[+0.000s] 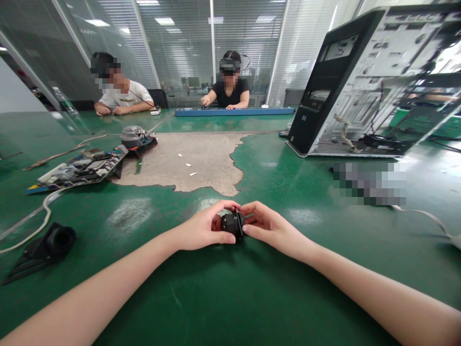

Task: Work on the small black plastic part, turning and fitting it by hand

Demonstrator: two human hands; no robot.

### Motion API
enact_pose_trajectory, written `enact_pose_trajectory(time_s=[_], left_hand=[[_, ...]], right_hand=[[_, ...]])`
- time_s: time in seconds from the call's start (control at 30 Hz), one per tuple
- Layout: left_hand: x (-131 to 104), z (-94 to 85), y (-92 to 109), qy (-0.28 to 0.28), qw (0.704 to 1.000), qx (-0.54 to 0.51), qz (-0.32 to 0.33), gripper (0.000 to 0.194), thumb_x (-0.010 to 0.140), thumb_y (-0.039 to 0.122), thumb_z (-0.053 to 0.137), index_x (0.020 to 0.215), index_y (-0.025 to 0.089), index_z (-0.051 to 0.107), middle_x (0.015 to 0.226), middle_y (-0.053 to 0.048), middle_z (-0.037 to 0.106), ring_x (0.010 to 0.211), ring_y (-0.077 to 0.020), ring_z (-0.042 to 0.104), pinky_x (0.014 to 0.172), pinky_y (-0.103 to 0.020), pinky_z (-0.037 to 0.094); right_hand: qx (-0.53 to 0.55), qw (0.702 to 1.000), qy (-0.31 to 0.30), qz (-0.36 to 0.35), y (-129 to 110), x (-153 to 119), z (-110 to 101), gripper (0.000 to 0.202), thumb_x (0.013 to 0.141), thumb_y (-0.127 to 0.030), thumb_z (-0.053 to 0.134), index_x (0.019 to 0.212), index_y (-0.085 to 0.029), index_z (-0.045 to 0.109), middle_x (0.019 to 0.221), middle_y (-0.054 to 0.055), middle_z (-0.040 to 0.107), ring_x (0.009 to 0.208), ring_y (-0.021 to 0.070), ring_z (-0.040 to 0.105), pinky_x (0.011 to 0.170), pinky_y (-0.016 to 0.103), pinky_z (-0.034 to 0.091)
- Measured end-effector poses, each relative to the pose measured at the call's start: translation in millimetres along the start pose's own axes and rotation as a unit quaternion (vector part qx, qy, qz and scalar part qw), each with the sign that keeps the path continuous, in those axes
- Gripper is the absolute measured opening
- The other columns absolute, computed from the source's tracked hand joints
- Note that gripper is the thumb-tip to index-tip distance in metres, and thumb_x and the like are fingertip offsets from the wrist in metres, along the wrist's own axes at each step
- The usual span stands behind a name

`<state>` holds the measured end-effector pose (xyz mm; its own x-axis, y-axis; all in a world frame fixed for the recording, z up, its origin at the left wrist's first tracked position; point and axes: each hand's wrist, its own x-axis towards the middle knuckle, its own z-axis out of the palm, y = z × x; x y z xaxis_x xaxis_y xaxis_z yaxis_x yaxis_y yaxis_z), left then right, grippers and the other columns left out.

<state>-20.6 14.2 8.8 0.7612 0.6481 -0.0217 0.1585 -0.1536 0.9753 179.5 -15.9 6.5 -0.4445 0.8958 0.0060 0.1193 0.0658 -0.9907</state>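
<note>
Between my two hands, just above the green tabletop (201,298), is a small black round part (230,224) with a thin rim or ring on its right side. My left hand (201,226) wraps it from the left, thumb in front and fingers behind. From the right, my right hand (264,223) pinches the rim with thumb and fingertips. The exact kind of part is not clear to me. Its rear side is hidden by my fingers.
A circuit board (82,168), a heatsink with fan (136,139) and a black plastic bracket (46,250) lie at left. An open computer case (334,91) stands back right. A worn beige patch (169,158) holds paper scraps. Two people sit beyond, near a blue bar (234,112).
</note>
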Motion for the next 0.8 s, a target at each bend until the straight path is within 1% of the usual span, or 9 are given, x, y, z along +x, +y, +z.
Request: enact_pose_trajectory(time_s=[0.07, 0.13, 0.23, 0.3, 0.4, 0.5, 0.67, 0.73, 0.8], left_hand=[[1.2, -0.1, 0.0, -0.001, 1.000, -0.021, -0.008, 0.059, 0.068, 0.021, 0.066, 0.117, 0.027, 0.035, 0.100, -0.001, 0.052, 0.075, -0.0114, 0.054, 0.062, -0.022, 0.043], [1.9, -0.3, -0.1, 0.000, 0.999, -0.033, -0.013, 0.059, 0.066, 0.019, 0.067, 0.115, 0.027, 0.036, 0.098, 0.000, 0.051, 0.072, -0.0095, 0.053, 0.060, -0.020, 0.042], [2.2, -0.1, -0.7, 0.004, 0.999, -0.039, -0.014, 0.059, 0.065, 0.019, 0.068, 0.113, 0.027, 0.036, 0.103, -0.001, 0.049, 0.070, -0.0086, 0.052, 0.058, -0.019, 0.041], [2.1, 0.2, -0.8, 0.009, 0.999, -0.035, -0.013, 0.059, 0.064, 0.019, 0.069, 0.113, 0.027, 0.037, 0.105, -0.002, 0.048, 0.069, -0.0083, 0.051, 0.057, -0.019, 0.041], [1.9, 0.5, -0.3, 0.013, 0.999, -0.029, -0.015, 0.059, 0.064, 0.019, 0.069, 0.113, 0.026, 0.037, 0.108, -0.002, 0.046, 0.069, -0.0083, 0.051, 0.058, -0.020, 0.042], [1.6, 0.6, 0.4, 0.014, 0.999, -0.026, -0.013, 0.058, 0.064, 0.020, 0.069, 0.113, 0.027, 0.037, 0.110, -0.003, 0.045, 0.071, -0.0087, 0.051, 0.059, -0.020, 0.042], [0.7, 1.9, -0.4, 0.025, 1.000, -0.004, -0.014, 0.059, 0.065, 0.023, 0.069, 0.114, 0.027, 0.036, 0.112, -0.004, 0.046, 0.073, -0.0101, 0.053, 0.060, -0.021, 0.043], [0.4, 3.9, -0.5, 0.033, 0.999, 0.011, -0.013, 0.060, 0.065, 0.026, 0.069, 0.115, 0.026, 0.036, 0.113, -0.005, 0.046, 0.077, -0.0125, 0.054, 0.063, -0.024, 0.044], [-0.1, 6.9, 0.2, 0.049, 0.998, 0.045, -0.010, 0.065, 0.061, 0.030, 0.072, 0.116, 0.026, 0.036, 0.115, -0.006, 0.047, 0.085, -0.0170, 0.055, 0.068, -0.028, 0.045]], right_hand=[[-0.001, 1.000, -0.004, 0.008, 0.0, 0.8, -1.3, 0.025, 0.075, -0.023, 0.057, 0.098, -0.018, 0.047, 0.096, 0.005, 0.055, 0.087, 0.0153, 0.056, 0.080, 0.034, 0.044], [-0.006, 1.000, -0.005, 0.009, -0.2, 1.1, -2.4, 0.025, 0.074, -0.023, 0.059, 0.097, -0.018, 0.049, 0.094, 0.004, 0.056, 0.087, 0.0152, 0.055, 0.080, 0.034, 0.044], [-0.011, 1.000, -0.006, -0.001, -1.0, 0.1, -3.2, 0.028, 0.070, -0.020, 0.063, 0.094, -0.019, 0.049, 0.093, 0.003, 0.056, 0.088, 0.0147, 0.054, 0.080, 0.033, 0.044], [0.002, 1.000, -0.013, -0.005, -1.7, -0.8, -3.5, 0.030, 0.068, -0.020, 0.064, 0.093, -0.020, 0.048, 0.094, 0.002, 0.055, 0.085, 0.0135, 0.055, 0.077, 0.031, 0.045], [0.018, 0.999, -0.029, -0.005, -2.8, -1.0, -4.4, 0.028, 0.069, -0.020, 0.064, 0.091, -0.020, 0.047, 0.093, 0.001, 0.055, 0.084, 0.0122, 0.055, 0.076, 0.029, 0.045], [0.021, 0.999, -0.029, -0.008, -3.0, 0.2, -5.1, 0.023, 0.071, -0.022, 0.062, 0.088, -0.020, 0.047, 0.094, 0.001, 0.054, 0.086, 0.0119, 0.054, 0.079, 0.029, 0.044], [0.027, 0.999, -0.022, -0.016, 0.3, 2.1, -3.8, 0.024, 0.070, -0.024, 0.064, 0.086, -0.020, 0.047, 0.095, 0.000, 0.054, 0.084, 0.0110, 0.054, 0.078, 0.028, 0.044], [0.030, 0.999, -0.018, -0.015, 2.0, 2.0, -3.1, 0.025, 0.069, -0.025, 0.065, 0.086, -0.020, 0.047, 0.095, 0.000, 0.054, 0.082, 0.0107, 0.055, 0.077, 0.028, 0.044], [0.034, 0.999, -0.015, -0.014, 3.3, 1.6, -2.8, 0.027, 0.068, -0.025, 0.066, 0.085, -0.020, 0.047, 0.095, 0.001, 0.054, 0.081, 0.0108, 0.055, 0.077, 0.028, 0.045]])
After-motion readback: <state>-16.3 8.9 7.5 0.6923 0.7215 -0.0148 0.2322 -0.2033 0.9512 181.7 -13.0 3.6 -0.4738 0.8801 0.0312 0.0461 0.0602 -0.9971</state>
